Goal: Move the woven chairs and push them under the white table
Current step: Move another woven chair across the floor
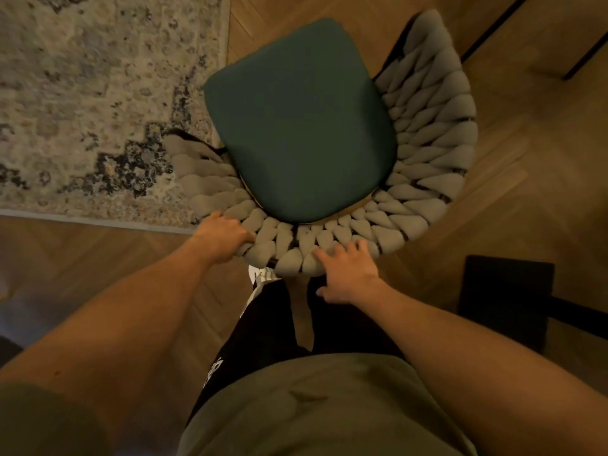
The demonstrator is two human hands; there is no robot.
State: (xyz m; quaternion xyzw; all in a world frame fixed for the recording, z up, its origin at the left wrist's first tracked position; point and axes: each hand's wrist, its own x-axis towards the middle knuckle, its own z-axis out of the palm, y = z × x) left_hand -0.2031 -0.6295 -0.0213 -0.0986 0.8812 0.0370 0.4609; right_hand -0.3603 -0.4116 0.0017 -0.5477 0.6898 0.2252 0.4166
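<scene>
one chair (pixel 427 166) in hand, left hand (pixel 223 236) curled over its woven back, right hand (pixel 348 274) spread on it; no table in sight, pushing under likely still ahead.

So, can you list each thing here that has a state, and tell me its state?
Chair: upright, partly on the rug, partly on the wood floor; no table in view.
Cushion: lies flat on the seat.
Left hand: fingers curled over the woven backrest rim.
Right hand: rests on the rim, fingers spread.
Rug: lies flat.
</scene>
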